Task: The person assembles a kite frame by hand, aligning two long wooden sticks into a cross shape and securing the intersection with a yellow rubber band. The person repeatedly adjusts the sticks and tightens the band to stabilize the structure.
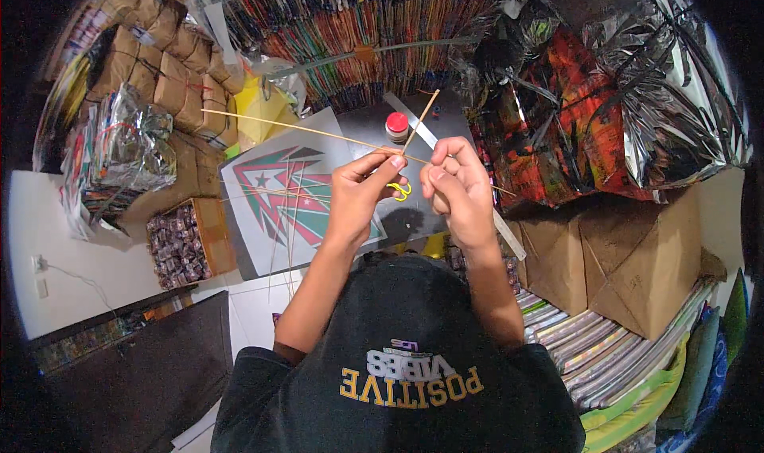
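My two hands meet above the table: my left hand (360, 189) pinches one long thin bamboo stick (302, 130), my right hand (455, 184) is closed on a second, shorter stick (422, 119) crossing it. One pair of small yellow scissors (400, 190) shows between them. Below lies one flat paper kite (298, 194) with red and green zigzags, then one round red-lidded jar (397, 126), then crinkled silver foil (660, 79)

Both hands (410, 186) raised, fingers pinched.
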A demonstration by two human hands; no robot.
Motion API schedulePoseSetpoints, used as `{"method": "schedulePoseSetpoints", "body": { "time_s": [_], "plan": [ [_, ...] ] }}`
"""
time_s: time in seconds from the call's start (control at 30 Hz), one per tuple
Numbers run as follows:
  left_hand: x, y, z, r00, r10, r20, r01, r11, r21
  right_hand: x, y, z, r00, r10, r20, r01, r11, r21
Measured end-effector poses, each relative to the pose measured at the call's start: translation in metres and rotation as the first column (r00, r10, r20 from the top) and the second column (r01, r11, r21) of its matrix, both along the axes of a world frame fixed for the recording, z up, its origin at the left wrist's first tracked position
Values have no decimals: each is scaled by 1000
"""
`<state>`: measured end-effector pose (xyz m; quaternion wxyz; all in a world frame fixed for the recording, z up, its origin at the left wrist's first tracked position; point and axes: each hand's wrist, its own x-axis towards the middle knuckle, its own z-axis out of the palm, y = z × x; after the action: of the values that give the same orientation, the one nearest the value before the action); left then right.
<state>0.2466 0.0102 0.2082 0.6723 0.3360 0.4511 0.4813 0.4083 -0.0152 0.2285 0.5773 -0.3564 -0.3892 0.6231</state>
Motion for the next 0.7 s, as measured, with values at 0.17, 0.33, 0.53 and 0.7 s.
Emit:
{"method": "schedulePoseSetpoints", "body": {
  "time_s": [0.17,0.33,0.53,0.7],
  "plan": [
    [4,0,-2,999,-27,-35,27,1000,8,-4,2,-2,933,72,-353,-94,994,-47],
    [5,-1,0,998,-49,-30,50,999,20,-10,4,-8,998,-52,40,51,999,8],
    [2,1,0,999,-51,-9,51,999,18,-11,0,-15,933,-176,313,142,982,127],
    [2,2,-2,1000,-19,-6,19,1000,23,-5,-2,-8,787,-226,575,176,974,142]
  ]
}}
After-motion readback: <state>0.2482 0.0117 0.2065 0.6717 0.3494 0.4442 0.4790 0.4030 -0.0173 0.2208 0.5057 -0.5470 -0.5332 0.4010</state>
